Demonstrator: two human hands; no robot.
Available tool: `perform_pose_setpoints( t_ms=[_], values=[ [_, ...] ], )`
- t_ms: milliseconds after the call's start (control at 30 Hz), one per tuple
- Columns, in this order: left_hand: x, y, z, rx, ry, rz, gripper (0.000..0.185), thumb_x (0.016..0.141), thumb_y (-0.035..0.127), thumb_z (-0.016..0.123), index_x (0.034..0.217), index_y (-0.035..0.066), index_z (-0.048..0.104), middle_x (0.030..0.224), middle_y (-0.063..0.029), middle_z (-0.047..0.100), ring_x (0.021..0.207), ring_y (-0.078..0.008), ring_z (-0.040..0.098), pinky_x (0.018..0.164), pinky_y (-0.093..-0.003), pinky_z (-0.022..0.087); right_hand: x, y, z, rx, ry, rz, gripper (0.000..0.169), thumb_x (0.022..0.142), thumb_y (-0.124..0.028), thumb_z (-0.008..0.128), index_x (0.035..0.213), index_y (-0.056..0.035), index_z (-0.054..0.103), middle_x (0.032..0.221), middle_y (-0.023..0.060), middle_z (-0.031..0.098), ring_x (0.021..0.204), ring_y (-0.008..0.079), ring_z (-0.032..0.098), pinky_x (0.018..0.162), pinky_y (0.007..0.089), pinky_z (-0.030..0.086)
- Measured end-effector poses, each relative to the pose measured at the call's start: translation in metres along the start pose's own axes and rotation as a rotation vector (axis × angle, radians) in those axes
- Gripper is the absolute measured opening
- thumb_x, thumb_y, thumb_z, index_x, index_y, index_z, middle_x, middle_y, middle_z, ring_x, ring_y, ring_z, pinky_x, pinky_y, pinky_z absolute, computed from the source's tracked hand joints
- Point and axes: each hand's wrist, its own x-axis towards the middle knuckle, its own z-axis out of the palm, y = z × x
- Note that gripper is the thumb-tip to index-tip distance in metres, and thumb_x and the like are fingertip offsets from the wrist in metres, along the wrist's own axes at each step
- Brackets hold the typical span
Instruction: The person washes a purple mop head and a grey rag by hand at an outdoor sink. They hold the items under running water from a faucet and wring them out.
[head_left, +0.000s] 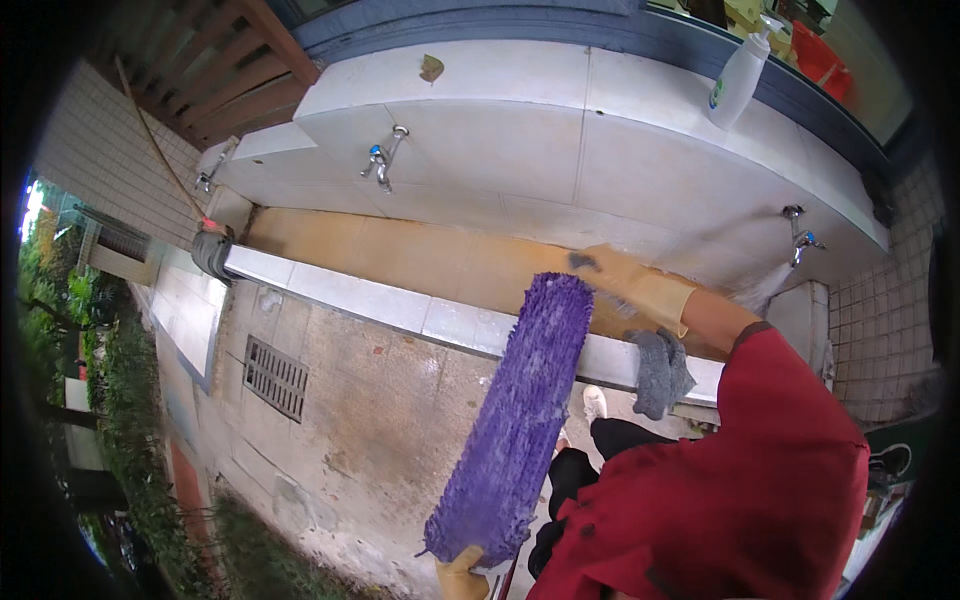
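Note:
A long purple chenille mop head (517, 412) slants across the front ledge of a tiled trough sink (465, 319). My left hand (461, 574), in a yellow rubber glove, grips its lower end at the bottom edge of view. Over the trough, my right hand (622, 281), gloved alike, is closed around what looks like a small scrub brush (619, 304) beside the mop's upper end. The brush is blurred and mostly hidden by the glove. A wet grey cloth (660, 371) drapes over the ledge near my right forearm.
Water runs from the right tap (802, 240); another tap (382, 161) is farther left. A white pump bottle (742, 75) and a dry leaf (431, 69) sit on the upper shelf. A grey mop (214, 251) rests at the trough's left end. A drain grate (276, 379) lies in the floor.

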Motion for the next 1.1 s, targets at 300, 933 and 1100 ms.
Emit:
perform_pose_setpoints(
  t_ms=[300,933,1100],
  values=[
    [-0.004,0.003,0.012,-0.072,-0.009,-0.007,0.066,0.081,0.03,0.07,0.14,0.008,0.052,0.126,-0.0163,0.064,0.122,-0.0321,0.057,0.107,-0.0364,0.04,-0.008,-0.065,0.067,-0.06,-0.386,-0.224,0.047,0.081,-0.032,0.067,0.123,-0.0126,0.064,0.119,0.0156,0.067,0.112,0.0316,0.063,0.095,0.0423,0.051],
    [-0.008,0.005,0.02,-0.149,-0.04,-0.001,0.066,0.072,0.006,0.067,0.136,0.0,0.051,0.125,-0.0136,0.063,0.116,-0.0269,0.06,0.104,-0.0378,0.044,0.062,0.062,0.026,-0.413,-0.085,0.199,0.042,0.092,-0.038,0.057,0.125,-0.0128,0.064,0.117,0.0197,0.067,0.112,0.0381,0.061,0.095,0.0433,0.049],
    [-0.013,0.004,0.023,-0.208,-0.062,0.107,0.067,0.069,0.0,0.067,0.135,-0.002,0.051,0.125,-0.0129,0.062,0.114,-0.0255,0.06,0.103,-0.0381,0.045,0.004,-0.047,0.018,0.147,-0.164,-0.273,0.054,0.089,-0.04,0.062,0.13,-0.0067,0.06,0.119,0.02,0.066,0.109,0.0343,0.064,0.096,0.0412,0.049]
  ],
)
